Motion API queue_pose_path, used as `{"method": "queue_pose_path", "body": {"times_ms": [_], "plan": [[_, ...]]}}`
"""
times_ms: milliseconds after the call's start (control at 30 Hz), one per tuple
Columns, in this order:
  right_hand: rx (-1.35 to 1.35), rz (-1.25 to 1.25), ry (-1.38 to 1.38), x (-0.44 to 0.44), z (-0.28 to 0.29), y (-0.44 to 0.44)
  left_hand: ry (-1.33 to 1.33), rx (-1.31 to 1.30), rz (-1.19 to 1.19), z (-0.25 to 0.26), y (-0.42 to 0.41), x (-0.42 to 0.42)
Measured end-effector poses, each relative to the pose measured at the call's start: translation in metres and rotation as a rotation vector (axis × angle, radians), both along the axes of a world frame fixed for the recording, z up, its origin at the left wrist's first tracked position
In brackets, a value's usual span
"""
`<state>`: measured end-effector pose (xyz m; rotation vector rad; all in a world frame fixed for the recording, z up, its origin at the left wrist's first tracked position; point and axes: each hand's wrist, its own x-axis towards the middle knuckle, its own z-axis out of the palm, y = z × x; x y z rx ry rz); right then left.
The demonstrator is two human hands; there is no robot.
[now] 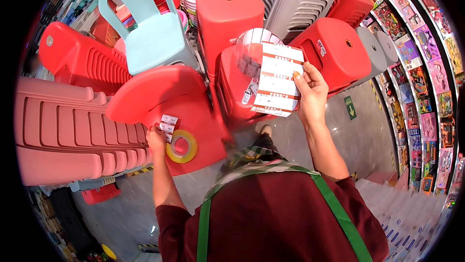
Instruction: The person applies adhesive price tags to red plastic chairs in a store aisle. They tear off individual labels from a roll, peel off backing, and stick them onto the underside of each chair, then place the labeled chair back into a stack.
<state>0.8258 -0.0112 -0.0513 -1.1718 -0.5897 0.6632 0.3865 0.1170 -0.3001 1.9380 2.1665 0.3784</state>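
Note:
My right hand [313, 86] holds up a sheet of white price labels [279, 80] with red bands and print, thumb on its face. Behind the sheet's upper left shows a clear, curved plastic piece [247, 46], partly hidden. Lower left, my left hand [157, 139] has its fingertips at the edge of a small strip of labels [168, 125], seemingly pinching it. Beside that strip, a roll of yellowish adhesive tape [193, 146] lies flat on the seat of a red plastic chair [207, 131].
Stacked red stools [232, 11] stand ahead, with another red stack [338, 51] to the right. A light-blue plastic chair [156, 44] is beyond the red chair. Stacked pink chairs [72, 127] crowd the left. Shelves of boxed toys [425, 91] line the right side.

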Motion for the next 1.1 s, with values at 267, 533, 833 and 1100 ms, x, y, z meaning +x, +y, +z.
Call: {"method": "queue_pose_path", "body": {"times_ms": [267, 533, 833, 1100], "plan": [[-0.012, 0.023, 0.092, -0.002, -0.006, 0.007, -0.392, 0.34, -0.129, 0.064, -0.017, 0.083], [-0.059, 0.012, 0.153, -0.004, -0.018, 0.015, -1.451, -0.358, -0.588, 0.196, -0.083, 0.234], [-0.067, -0.004, 0.067, 0.001, -0.026, 0.016, -1.388, -0.511, -0.57, 0.212, -0.084, 0.252], [-0.108, 0.156, -0.026, -0.006, -0.022, 0.013, -1.488, -0.434, -0.488, 0.199, -0.081, 0.255]]}}
